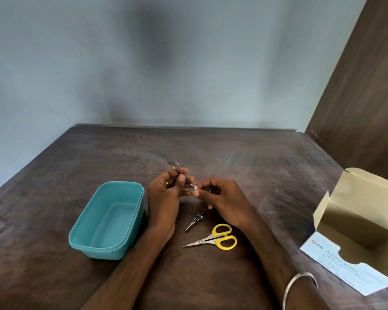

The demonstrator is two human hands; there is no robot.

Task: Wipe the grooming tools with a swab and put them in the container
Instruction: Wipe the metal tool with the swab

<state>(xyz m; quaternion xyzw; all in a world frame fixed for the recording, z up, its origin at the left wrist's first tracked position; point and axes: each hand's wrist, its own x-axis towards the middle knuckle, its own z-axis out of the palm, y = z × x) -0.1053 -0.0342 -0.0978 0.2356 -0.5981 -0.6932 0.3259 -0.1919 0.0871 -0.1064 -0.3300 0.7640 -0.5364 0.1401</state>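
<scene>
My left hand (166, 193) grips a thin metal grooming tool (180, 172) that points up and away from me. My right hand (220, 195) pinches a small white swab (195, 187) against the tool's lower end. A second small metal tool (195, 221) lies on the table just below my hands. Yellow-handled scissors (213, 238) lie closed in front of it. The teal plastic container (87, 239) stands to the left of my left hand, and nothing shows inside it.
An open cardboard box of alcohol swabs (358, 233) sits at the table's right edge with its flap toward me. The dark wooden table (211, 148) reaches back to a pale blue wall. A metal bangle (300, 285) circles my right wrist.
</scene>
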